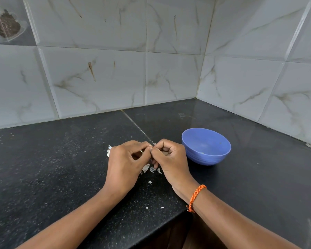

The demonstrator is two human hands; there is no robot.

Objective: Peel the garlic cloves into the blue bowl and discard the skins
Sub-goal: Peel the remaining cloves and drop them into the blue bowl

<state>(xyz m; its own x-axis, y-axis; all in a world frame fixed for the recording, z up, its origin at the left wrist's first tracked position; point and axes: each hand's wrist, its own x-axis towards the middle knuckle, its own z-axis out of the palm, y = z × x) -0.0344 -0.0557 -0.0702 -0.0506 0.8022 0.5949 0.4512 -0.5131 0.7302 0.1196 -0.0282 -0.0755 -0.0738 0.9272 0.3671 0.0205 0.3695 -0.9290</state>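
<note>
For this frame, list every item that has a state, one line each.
left hand: fingers curled, pinching a garlic clove together with the other hand
right hand: fingers curled, pinching the same clove
garlic clove: mostly hidden between fingertips
blue bowl: upright on the counter, apparently nearly empty
skins: loose on the counter under the hands

blue bowl (206, 146) upright on black counter, right of hands, small pale bit inside. garlic clove (150, 147) mostly hidden, pinched between fingertips. white skins (150, 169) scattered beneath.
</note>
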